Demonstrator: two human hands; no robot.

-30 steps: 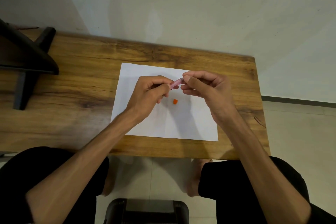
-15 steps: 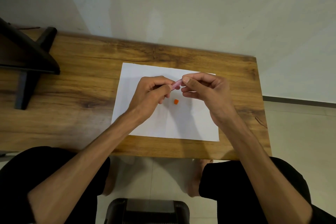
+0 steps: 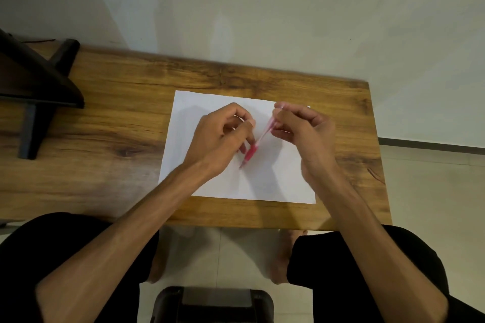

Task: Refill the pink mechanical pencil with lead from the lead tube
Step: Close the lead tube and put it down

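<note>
Right hand point(image 3: 304, 128) pinches pencil point(image 3: 256, 143) upper end — tip down over paper point(image 3: 210, 102); left hand point(image 3: 223, 136) curled beside barrel, contents unclear. Lead tube unseen. Likely mid-refill; next needs steady aim.

The table point(image 3: 118, 123) in front of me is wood with a pronounced grain and knots, finished to a light sheen. The sheet point(image 3: 262, 183) on it is plain white paper, matt and smooth. The pink mechanical pencil point(image 3: 256, 143) looks like plastic: the lower grip is opaque pink-red, the upper barrel paler and translucent. The stand point(image 3: 34, 86) at my left is dark and matt. The wall point(image 3: 262, 8) is matt.
</note>
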